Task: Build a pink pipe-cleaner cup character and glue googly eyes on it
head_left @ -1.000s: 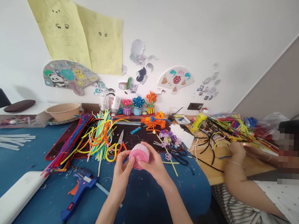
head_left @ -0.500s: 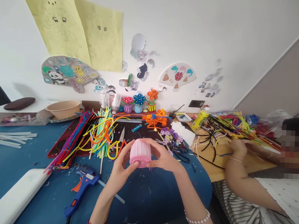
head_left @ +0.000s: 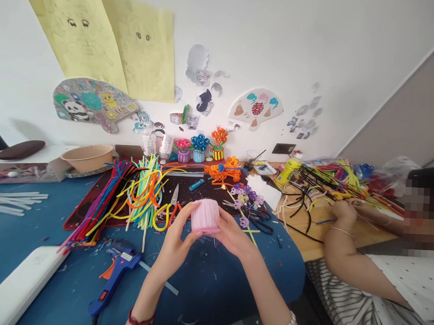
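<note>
A small pink pot with ribbed sides (head_left: 204,215), wrapped in fuzzy pipe cleaners, is held up above the blue tabletop. My left hand (head_left: 180,231) grips it from the left, thumb low on its base. From the right, my right hand (head_left: 235,234) closes on the same pot; some of those fingertips are hidden behind it. Just beyond the left hand lie scissors (head_left: 166,215) with yellow and red handles. A blue glue gun (head_left: 114,273) with a clear glue stick rests to the left, and purple pipe-cleaner flowers (head_left: 247,198) lie past the right hand.
Bundles of colored pipe cleaners (head_left: 148,193) cover a dark tray at the back. Finished flower pots (head_left: 199,149) stand by the wall. A white case (head_left: 21,288) sits at the front left. On the right, a co-worker's hands (head_left: 343,213) work over a wooden table.
The pink pot has been tipped more upright, so its round base faces me less and its side shows more. Both hands keep hold of it, and the whole view has shifted slightly.
</note>
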The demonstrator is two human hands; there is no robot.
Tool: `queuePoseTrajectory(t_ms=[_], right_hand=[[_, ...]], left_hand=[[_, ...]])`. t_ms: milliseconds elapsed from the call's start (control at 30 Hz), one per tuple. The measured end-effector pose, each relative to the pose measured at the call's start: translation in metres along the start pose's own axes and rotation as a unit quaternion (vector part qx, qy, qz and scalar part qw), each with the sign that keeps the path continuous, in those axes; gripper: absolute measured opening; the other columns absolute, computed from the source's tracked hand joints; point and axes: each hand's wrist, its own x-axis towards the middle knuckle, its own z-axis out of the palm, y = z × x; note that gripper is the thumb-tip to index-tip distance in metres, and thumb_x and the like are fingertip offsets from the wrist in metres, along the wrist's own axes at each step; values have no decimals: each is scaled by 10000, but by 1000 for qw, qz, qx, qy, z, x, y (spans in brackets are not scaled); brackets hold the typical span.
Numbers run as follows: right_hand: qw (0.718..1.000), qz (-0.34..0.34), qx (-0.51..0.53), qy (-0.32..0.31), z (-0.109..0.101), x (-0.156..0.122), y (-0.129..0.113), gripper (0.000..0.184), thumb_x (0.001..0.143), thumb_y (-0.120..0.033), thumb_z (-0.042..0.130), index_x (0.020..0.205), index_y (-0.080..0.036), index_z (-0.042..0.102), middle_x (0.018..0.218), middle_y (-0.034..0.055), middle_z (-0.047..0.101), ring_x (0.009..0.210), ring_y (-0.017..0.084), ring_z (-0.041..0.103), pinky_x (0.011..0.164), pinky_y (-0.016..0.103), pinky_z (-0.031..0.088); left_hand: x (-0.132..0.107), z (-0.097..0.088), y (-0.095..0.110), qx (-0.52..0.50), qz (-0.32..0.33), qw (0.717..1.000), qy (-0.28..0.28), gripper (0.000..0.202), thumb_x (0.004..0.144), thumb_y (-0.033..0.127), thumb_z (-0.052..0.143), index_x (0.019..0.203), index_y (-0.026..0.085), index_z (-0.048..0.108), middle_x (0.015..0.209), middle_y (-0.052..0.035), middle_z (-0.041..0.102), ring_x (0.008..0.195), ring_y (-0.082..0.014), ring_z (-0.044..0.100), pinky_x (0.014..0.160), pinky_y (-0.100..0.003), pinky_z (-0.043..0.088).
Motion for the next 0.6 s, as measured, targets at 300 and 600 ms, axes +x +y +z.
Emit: queuePoseTrajectory(t_ms=[300,600], right_hand=[[994,-68,33,80,-4,10,5,553,695,-354,841,1190,-229,626,1188,80,679,1091,258,636,963,406,494],[992,-29,76,93,8,6,17,471,665,-456,829,1022,-180,693,926,67,723,812,217,659,685,298,514]], left_hand=[[-3,-1,-2,145,-21,984,101,340,801,407,702,1090,258,604,1050,-62,660,896,-226,651,829,-383,511],[0,12,9,94,-7,992,84,456,764,412,740,1152,248,564,1077,-65,651,917,-227,624,778,-352,493]])
